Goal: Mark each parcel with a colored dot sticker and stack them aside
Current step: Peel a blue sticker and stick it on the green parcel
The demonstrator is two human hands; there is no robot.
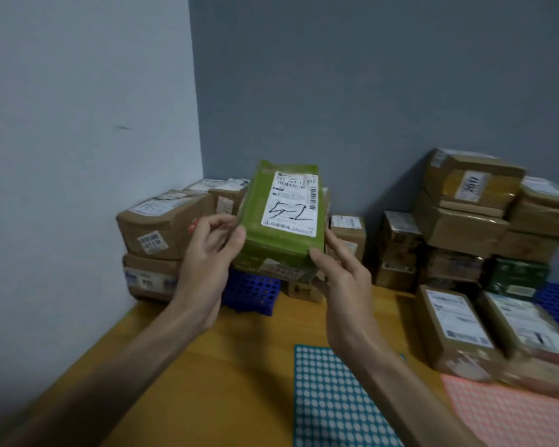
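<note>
1. Two hands carry one green parcel (281, 217) above the far end of the wooden table (226, 366), its labelled face tilted up toward the camera.
2. Left hand (212, 253): the thumb presses the parcel's lower left edge. The other fingers are curled beside and behind that edge, and how many touch it cannot be told.
3. Right hand (339, 275): the thumb tip sits on the lower right corner and the remaining fingers run up behind the right edge, so the parcel is pinched between the two hands.
4. The parcel lies between both thumbs and just above them. Its white shipping label (292, 201) is beyond the fingertips and uncovered.
5. Judgement: the edge grip keeps the label face readable and free for marking. No dot shows on that face.
6. A small red speck (192, 225) sits at the left fingertips. It may be a sticker, but blur prevents confirmation.
7. Directly below the fingers, a second green package rests on a blue perforated tray (252, 293). This looks like the stacking spot.
8. Stacked brown parcels (162, 224) stand left of the left fingers, and more are well right of the right hand.
9. A teal sticker sheet (336, 398) lies nearer the camera under the right forearm, with a pink sticker sheet (510, 414) further right.
</note>
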